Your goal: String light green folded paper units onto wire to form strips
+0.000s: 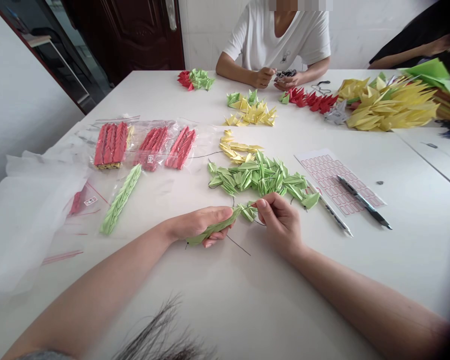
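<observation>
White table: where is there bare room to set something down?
Bare: the table between the left forearm and right forearm, and just right of the black pen. Crowded: around the green folded pieces, and far right, under the yellow ones.

- Your left hand (206, 223) hid part of the green folded-paper strand (210, 232).
- Your right hand (281, 220) covered one stretch of the dark thread (252, 204).
- The top edge cut off the white-shirted person (277, 40) facing you.
- The right edge cropped the black-clothed person (422, 42).
- You found the bag label's (150, 159) print too small.
</observation>
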Available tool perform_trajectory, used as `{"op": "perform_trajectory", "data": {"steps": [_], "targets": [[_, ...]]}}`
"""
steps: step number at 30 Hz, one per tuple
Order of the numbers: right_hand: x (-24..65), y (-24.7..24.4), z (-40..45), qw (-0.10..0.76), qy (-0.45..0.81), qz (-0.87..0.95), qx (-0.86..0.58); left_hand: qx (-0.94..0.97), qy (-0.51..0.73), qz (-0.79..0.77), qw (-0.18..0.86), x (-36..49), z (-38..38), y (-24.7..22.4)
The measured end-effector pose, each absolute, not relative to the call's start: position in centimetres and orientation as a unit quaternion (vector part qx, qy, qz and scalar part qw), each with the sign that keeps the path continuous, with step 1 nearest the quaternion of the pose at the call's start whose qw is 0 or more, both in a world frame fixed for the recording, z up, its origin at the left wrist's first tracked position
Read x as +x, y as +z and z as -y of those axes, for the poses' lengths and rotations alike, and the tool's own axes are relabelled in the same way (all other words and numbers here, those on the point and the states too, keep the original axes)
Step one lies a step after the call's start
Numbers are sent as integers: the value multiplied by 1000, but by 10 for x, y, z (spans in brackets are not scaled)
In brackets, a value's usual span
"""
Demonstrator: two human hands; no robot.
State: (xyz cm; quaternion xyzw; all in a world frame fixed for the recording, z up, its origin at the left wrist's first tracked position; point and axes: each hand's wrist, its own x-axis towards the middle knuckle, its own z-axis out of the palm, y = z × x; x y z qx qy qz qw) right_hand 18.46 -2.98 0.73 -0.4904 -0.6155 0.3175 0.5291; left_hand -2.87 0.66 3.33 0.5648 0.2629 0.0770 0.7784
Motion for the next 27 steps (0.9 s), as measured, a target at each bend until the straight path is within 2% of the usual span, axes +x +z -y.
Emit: {"op": "perform_trajectory", "data": {"steps": [11, 15, 19, 22, 27], "targets": [[185, 7, 30, 523, 322, 616, -493, 564, 61, -281, 774, -27, -6, 34], [187, 3, 29, 522, 423, 591, -447, 583, 55, -260, 768, -31, -10, 34], [188, 1, 29, 456, 520, 629, -353, 590, 50, -272, 758, -32, -12, 36], [187, 1, 30, 416, 492, 695, -319, 609, 41, -287, 738, -30, -11, 36], [186, 2, 29, 412, 423, 736, -332, 627, 25, -303, 717, -28, -10, 34]]}}
